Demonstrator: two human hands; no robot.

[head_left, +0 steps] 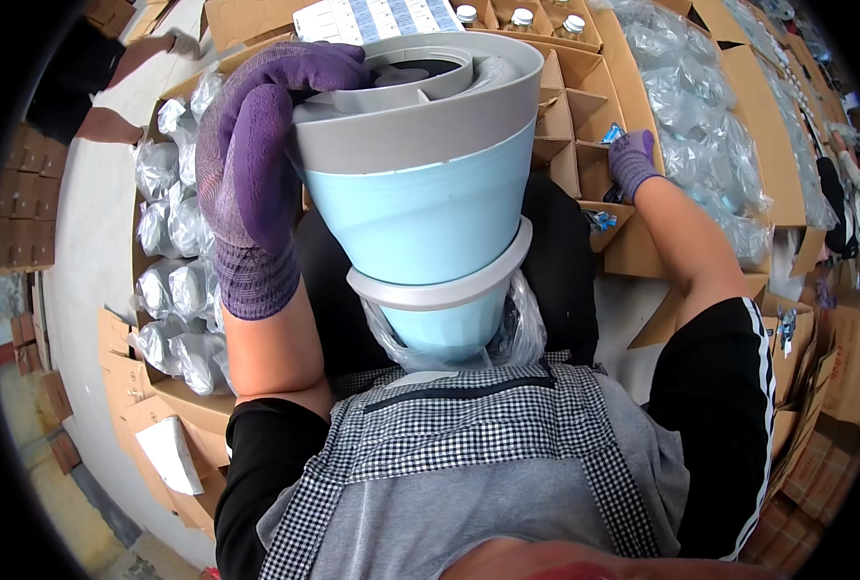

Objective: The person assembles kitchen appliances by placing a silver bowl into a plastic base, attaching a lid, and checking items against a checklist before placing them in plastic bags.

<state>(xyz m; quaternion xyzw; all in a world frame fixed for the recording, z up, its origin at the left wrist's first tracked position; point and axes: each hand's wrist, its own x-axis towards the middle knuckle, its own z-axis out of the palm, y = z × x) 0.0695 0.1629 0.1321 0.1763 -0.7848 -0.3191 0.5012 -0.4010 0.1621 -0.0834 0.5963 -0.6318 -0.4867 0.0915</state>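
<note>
My left hand (pixel 265 145), in a purple and grey knit glove, is closed over the left rim of a light blue bucket (pixel 420 217). The bucket has a broad grey rim and a round grey insert with a dark opening. It stands tilted between my legs, with clear plastic wrap (pixel 526 319) bunched round its narrow lower part. My right hand (pixel 635 164), also gloved, is curled at the right side of a divided carton (pixel 584 106). A small blue-and-white piece (pixel 612 133) shows by its fingertips; what the fingers hold is mostly hidden.
Several plastic-wrapped items fill a carton (pixel 180 387) on the left and another (pixel 729 68) on the right. Several capped bottles (pixel 521 20) and a printed sheet (pixel 377 17) lie beyond the bucket. Another person's arm (pixel 111 126) reaches in at far left.
</note>
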